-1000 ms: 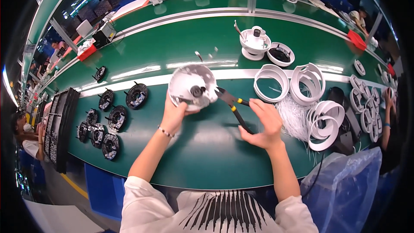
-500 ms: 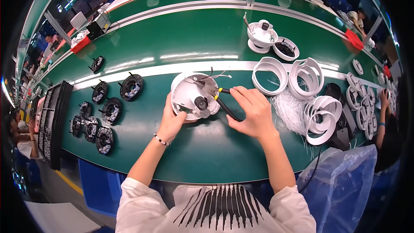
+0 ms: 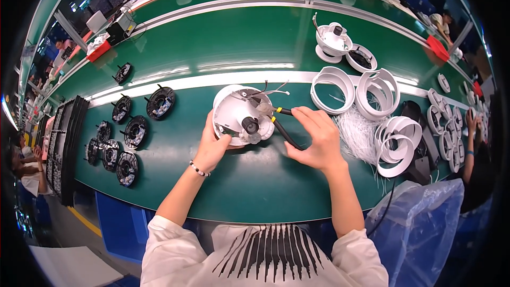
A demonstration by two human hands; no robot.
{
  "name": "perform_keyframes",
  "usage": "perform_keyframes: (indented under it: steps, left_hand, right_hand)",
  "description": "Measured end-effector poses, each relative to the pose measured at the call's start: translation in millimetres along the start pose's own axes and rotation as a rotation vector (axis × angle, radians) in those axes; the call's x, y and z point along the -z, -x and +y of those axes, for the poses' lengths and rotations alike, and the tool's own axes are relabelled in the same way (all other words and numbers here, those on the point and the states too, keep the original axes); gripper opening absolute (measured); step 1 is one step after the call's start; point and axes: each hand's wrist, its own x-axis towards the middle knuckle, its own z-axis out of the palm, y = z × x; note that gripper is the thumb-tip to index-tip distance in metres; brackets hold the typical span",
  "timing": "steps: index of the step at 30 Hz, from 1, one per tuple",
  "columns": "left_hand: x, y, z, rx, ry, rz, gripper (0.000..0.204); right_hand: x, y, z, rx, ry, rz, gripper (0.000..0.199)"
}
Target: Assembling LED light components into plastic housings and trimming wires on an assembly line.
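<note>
My left hand [image 3: 213, 146] grips the lower left rim of a white dome camera housing [image 3: 232, 109], thumb over the edge. A black lens [image 3: 249, 125] sticks up from its middle, and loose wires [image 3: 273, 91] stand out at the top right. In my right hand [image 3: 320, 137] are cutting pliers [image 3: 287, 136] with black and yellow handles, held spread apart. Their jaws reach into the right side of the housing beside the lens; the tips are hard to make out there.
To the left lie several black round parts [image 3: 160, 102] near a stack of black trays [image 3: 62, 149]. White rings [image 3: 333, 91] and a heap of white cable ties [image 3: 355, 135] lie to the right. Behind them stands another camera housing [image 3: 333, 42]. A clear plastic bag [image 3: 417, 228] hangs at the front right.
The housing, my hands and the pliers have shifted slightly to the right in the picture. The pliers' jaws stay at the housing's right side.
</note>
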Motion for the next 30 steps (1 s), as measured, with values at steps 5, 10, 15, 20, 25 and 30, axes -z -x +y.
perform_keyframes:
  steps: [5, 10, 15, 20, 25, 30]
  left_hand:
    - [-8.2, 3.2, 6.4, 0.031, 0.03, 0.035, 0.068]
    - [-0.7, 0.4, -4.3, -0.03, -0.035, 0.009, 0.069]
    - [-3.1, -0.8, -3.0, -0.062, -0.098, 0.006, 0.07]
    - [2.3, -1.7, -7.5, -0.185, -0.226, -0.022, 0.067]
    - [-16.3, 6.1, 21.4, 0.064, 0.031, 0.031, 0.065]
    - [-11.1, 0.4, 19.5, 0.1, 0.125, 0.037, 0.061]
  right_hand:
    - [0.3, 0.7, 0.7, 0.004, 0.061, 0.006, 0.056]
    - [-0.9, -1.6, -1.4, 0.035, 0.087, 0.033, 0.05]
    - [-0.5, -1.0, 0.6, 0.065, 0.134, 0.03, 0.05]
    - [-2.3, 2.2, -2.6, 0.05, 0.121, 0.015, 0.054]
    - [-10.1, 6.9, 4.6, 0.002, 0.014, 0.021, 0.054]
    - [-15.3, 9.7, 9.8, -0.168, -0.14, 0.11, 0.052]
